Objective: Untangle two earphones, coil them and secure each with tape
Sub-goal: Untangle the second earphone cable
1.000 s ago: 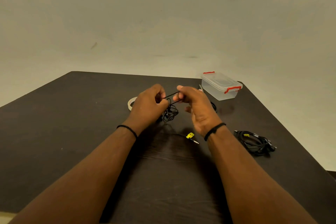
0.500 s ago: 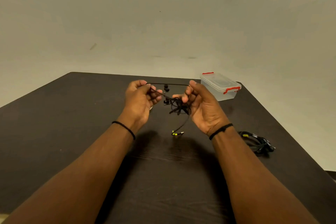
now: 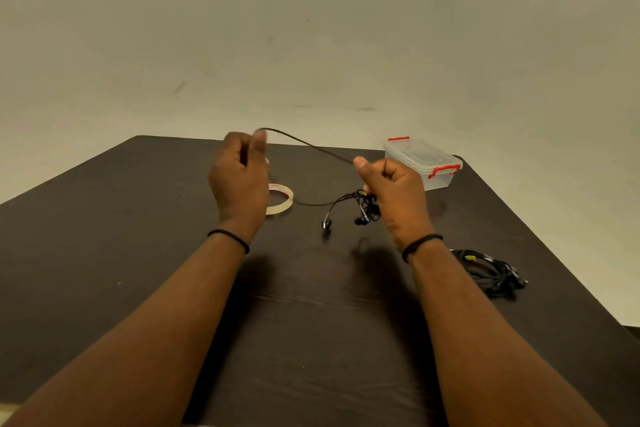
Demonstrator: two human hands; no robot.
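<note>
A black earphone cord (image 3: 304,142) was held stretched in the air between the two hands, above the dark desk (image 3: 104,236). The left hand (image 3: 239,180) was raised with its fingers (image 3: 259,142) curled and pinching one end of the stretched length at the top. The right hand (image 3: 391,184) was closed round the cord, with the thumb pressed on it, and from beneath that hand a knotted clump (image 3: 363,204) was seen hanging, with two earbuds (image 3: 326,224) dangling just above the desk. A slack loop was seen running from the clump back toward the left hand.

The untangling was judged to be under way but not finished: one length had been drawn free, while the rest was bunched in a knot at the right hand. No coiling of this earphone had been begun, and no tape had been put on it.

A roll of tape (image 3: 282,199) was lying flat on the desk just behind the left hand, untouched. A second bundle of black cord (image 3: 491,274) was lying on the desk to the right, well apart from the hands; it looked loosely gathered, and whether it was taped could not be told. A clear plastic box (image 3: 422,163) with red clips was standing shut at the far right corner.

Left to be done, by this judgement: the knot to be cleared, the coiling, and the taping.
</note>
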